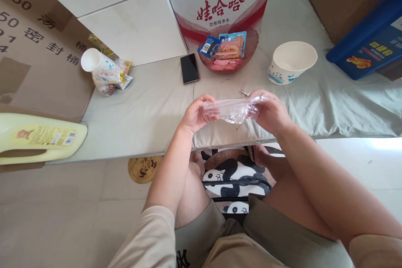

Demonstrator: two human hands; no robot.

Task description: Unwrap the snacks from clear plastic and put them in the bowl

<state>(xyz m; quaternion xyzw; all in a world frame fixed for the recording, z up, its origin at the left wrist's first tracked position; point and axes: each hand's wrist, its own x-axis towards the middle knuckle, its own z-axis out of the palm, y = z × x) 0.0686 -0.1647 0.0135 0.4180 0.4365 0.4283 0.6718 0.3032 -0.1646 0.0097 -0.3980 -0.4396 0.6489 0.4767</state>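
Note:
A clear plastic bag is stretched between my two hands above the front part of the covered bench. My left hand is closed on its left end, thumb on top. On the right end, my right hand grips the crinkled film, its fingers partly behind the plastic. Just beyond the hands stands a reddish glass bowl with several wrapped snacks in it. A white paper bucket, upright and open at the top, is to the right of the bowl. Left of the bowl lies a dark phone.
A paper cup lies tipped beside crumpled wrappers at the left. A pale yellow jug lies at the near left edge. Cardboard boxes, a white and red carton and a blue container border the bench.

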